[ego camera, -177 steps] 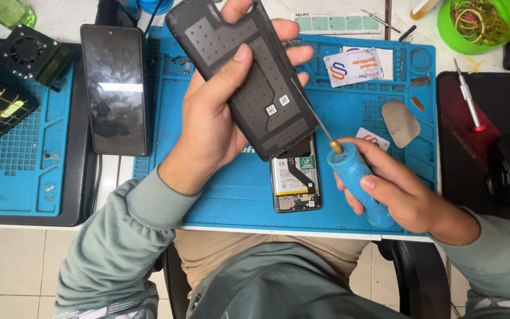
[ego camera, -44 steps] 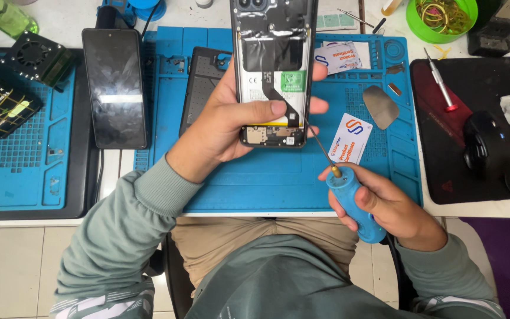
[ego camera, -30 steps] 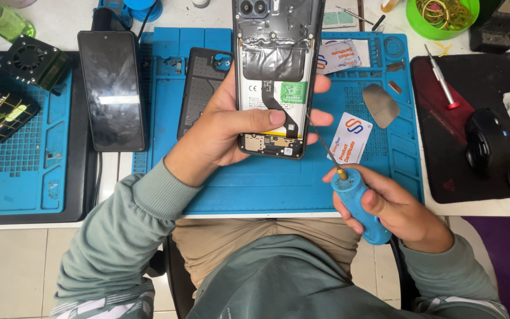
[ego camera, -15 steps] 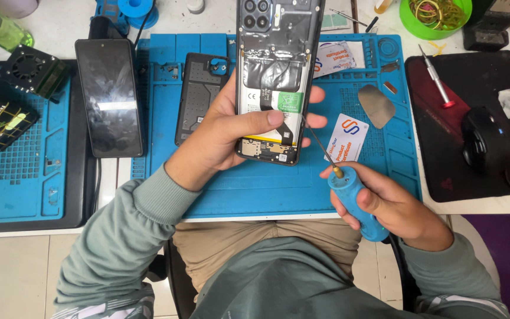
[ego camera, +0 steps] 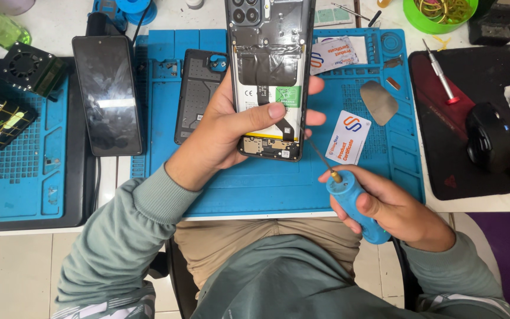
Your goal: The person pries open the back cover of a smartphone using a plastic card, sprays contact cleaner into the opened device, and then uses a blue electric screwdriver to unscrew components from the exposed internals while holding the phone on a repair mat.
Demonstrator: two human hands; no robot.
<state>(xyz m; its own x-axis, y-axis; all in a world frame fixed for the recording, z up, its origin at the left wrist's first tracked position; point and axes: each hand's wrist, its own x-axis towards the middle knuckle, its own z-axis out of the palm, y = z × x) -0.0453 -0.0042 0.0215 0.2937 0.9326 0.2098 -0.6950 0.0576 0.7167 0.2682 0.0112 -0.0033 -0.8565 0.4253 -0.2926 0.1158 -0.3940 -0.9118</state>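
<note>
— Left hand (ego camera: 231, 133), what is it doing?

— It is gripping the opened phone (ego camera: 270, 77), fingers curling behind the body and the thumb pressing across the exposed inside, just above the small board at the near end. The phone is standing up off the blue mat (ego camera: 255, 183), its camera end pointing away from the person.

— And the right hand (ego camera: 394, 204)?

— It is wrapping tightly around the blue handle of a screwdriver (ego camera: 349, 198), down and to the right of the phone. The thin shaft is slanting up toward the phone's near right corner; whether the tip is touching, I cannot tell.

— What is lying close by?

— Just beyond the right hand's knuckles a white card (ego camera: 348, 137) is lying on the mat, and past it a grey pick-shaped piece (ego camera: 379, 101). Left of the left hand's wrist a black back cover (ego camera: 199, 94) is lying flat, partly tucked behind the hand. Further left a second black phone (ego camera: 108, 94) is resting screen up.

— Anything further out?

— Far right of the screwdriver hand a black pad (ego camera: 444, 159) is carrying a red-tipped tool (ego camera: 441, 80), and a green bowl (ego camera: 441, 13) is sitting beyond it.
</note>
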